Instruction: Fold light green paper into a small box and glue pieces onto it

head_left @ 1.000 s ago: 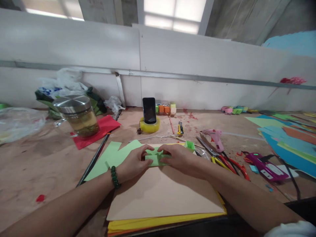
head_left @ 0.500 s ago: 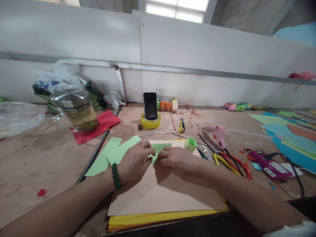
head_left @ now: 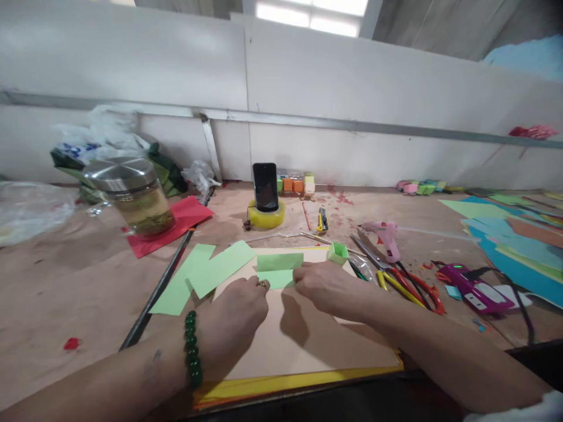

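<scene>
A light green paper strip (head_left: 280, 262) with a lengthwise crease lies on the pale peach sheets, its far half standing up from the fold. My left hand (head_left: 240, 310), with a ring and a green bead bracelet, has its fingers curled at the strip's near left corner; its thumb is hidden. At the strip's right end, my right hand (head_left: 325, 287) pinches the edge between thumb and fingers. A small open green paper box (head_left: 338, 252) stands just beyond my right hand. Two more green paper pieces, one the front piece (head_left: 225, 266), lie left of the strip.
Under the work is a stack of peach sheets (head_left: 308, 351) over yellow ones. To the right lie scissors (head_left: 398, 275), a pink glue gun (head_left: 387, 237) and a purple device (head_left: 477, 287). Beyond stand a phone (head_left: 265, 186) on a tape roll (head_left: 267, 217) and a glass tea jar (head_left: 143, 205).
My left hand has drawn back toward me and left, uncovering the creased strip. My right hand has shifted slightly right along it. The camera view has moved a little.
</scene>
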`<control>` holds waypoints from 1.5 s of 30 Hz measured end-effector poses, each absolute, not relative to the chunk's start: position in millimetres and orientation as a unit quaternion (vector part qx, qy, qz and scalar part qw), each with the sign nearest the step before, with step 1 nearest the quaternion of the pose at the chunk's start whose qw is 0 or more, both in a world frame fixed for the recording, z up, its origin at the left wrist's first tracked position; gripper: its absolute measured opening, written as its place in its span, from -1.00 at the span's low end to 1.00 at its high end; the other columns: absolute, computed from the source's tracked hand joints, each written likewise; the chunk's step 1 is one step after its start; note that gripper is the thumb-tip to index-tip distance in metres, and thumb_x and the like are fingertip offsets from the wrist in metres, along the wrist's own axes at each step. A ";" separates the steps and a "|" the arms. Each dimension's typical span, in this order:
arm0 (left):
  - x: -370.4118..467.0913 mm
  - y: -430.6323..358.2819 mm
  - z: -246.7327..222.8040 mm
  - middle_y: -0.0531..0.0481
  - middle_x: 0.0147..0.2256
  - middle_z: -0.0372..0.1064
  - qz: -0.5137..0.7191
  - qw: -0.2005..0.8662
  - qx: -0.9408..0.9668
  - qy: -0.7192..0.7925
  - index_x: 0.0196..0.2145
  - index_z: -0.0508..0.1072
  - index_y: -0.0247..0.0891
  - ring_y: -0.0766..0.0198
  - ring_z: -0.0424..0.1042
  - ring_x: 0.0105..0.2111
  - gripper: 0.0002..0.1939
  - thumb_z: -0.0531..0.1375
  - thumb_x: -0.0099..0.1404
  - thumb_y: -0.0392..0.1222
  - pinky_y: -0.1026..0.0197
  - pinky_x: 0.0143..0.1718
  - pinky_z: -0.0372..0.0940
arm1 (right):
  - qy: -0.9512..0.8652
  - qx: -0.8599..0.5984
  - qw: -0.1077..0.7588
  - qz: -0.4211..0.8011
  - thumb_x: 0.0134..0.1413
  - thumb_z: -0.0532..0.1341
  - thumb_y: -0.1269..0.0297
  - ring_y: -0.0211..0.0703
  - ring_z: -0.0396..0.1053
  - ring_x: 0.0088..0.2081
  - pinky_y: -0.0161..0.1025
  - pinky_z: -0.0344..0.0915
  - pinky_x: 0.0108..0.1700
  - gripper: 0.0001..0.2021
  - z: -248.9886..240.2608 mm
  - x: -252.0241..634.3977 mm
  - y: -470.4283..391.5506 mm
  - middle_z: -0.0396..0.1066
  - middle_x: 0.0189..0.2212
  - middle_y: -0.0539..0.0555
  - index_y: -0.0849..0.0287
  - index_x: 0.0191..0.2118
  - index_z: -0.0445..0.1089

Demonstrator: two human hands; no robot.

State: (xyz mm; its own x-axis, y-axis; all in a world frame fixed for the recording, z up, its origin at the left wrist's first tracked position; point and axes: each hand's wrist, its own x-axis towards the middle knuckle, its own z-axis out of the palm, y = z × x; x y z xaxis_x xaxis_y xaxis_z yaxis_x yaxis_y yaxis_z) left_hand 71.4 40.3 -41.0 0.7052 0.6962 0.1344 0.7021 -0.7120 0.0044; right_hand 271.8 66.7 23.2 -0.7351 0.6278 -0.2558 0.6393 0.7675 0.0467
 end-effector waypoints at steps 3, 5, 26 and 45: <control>71.0 37.3 -45.0 -0.17 -0.44 0.32 -0.068 0.029 -0.917 -0.393 -0.55 0.40 -0.24 0.04 0.32 -0.35 -0.83 0.11 0.10 -0.44 0.06 -0.28 0.21 | 0.915 0.368 0.167 -0.011 -0.08 0.12 0.69 -0.17 0.36 -0.41 -0.23 -0.14 -0.56 -0.78 27.6 271.2 64.4 0.43 -0.38 0.15 0.31 -0.45 0.47; 70.8 34.9 -44.0 -0.17 -0.44 0.32 -0.066 0.039 -0.909 -0.410 -0.55 0.41 -0.24 0.04 0.33 -0.35 -0.82 0.10 0.11 -0.43 0.06 -0.27 0.22 | 0.913 0.372 0.167 -0.015 -0.08 0.13 0.68 -0.14 0.38 -0.38 -0.24 -0.12 -0.56 -0.78 28.4 271.1 63.8 0.44 -0.37 0.16 0.31 -0.44 0.47; 77.1 79.3 -26.9 -0.08 -0.28 0.38 -0.175 -0.077 -0.877 -0.441 -0.16 0.44 -0.22 0.08 0.33 -0.25 -0.74 0.18 0.15 -0.24 0.07 -0.21 0.21 | 0.930 0.356 -0.096 -0.007 0.07 0.13 0.52 -0.04 0.32 -0.12 -0.17 0.26 -0.12 -0.87 -4.4 276.2 89.4 0.42 -0.17 0.19 0.23 -0.34 0.42; 63.0 84.5 -24.7 -0.06 -0.19 0.48 -0.242 0.032 -0.916 -0.318 -0.04 0.47 -0.10 0.10 0.32 -0.19 -0.53 0.02 0.20 -0.50 -0.03 -0.09 0.09 | 0.839 0.456 -0.190 -0.228 0.09 0.22 0.21 -0.17 0.35 -0.29 -0.26 0.23 -0.26 -0.81 -12.8 287.6 109.7 0.43 -0.31 0.07 0.20 -0.24 0.46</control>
